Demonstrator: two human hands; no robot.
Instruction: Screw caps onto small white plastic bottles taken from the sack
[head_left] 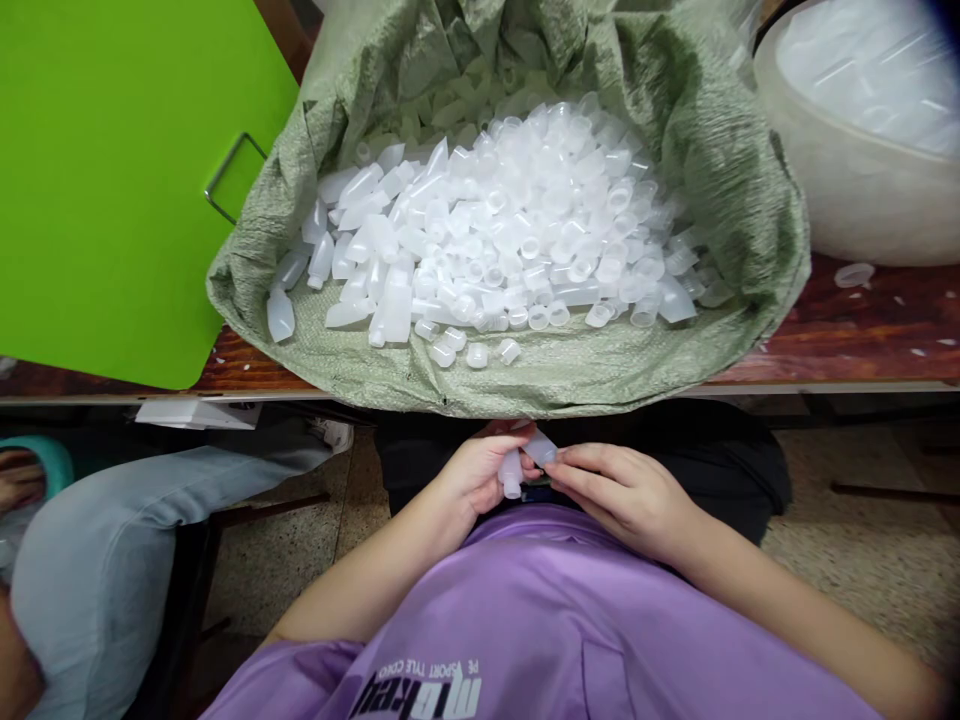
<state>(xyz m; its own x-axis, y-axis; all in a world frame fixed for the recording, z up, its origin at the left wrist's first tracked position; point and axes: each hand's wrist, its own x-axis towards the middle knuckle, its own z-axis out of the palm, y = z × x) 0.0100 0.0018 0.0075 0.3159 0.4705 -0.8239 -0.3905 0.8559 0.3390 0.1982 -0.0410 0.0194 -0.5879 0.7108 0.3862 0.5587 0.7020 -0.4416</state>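
Left hand (474,472), fingers curled round a small translucent bottle (511,472), near side of the woven sack (600,378); right hand (637,490), fingertips touching a second translucent piece (540,448), pinch not discernible. Within the sack, a pile of similar pieces (540,220)

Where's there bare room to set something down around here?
Mainly the green board, left of the sack: its broad face looks bare. Sack fabric also shows between the plastic pieces and front rim. The sack's middle is crowded; the tabletop near the tub bears scattered scraps.
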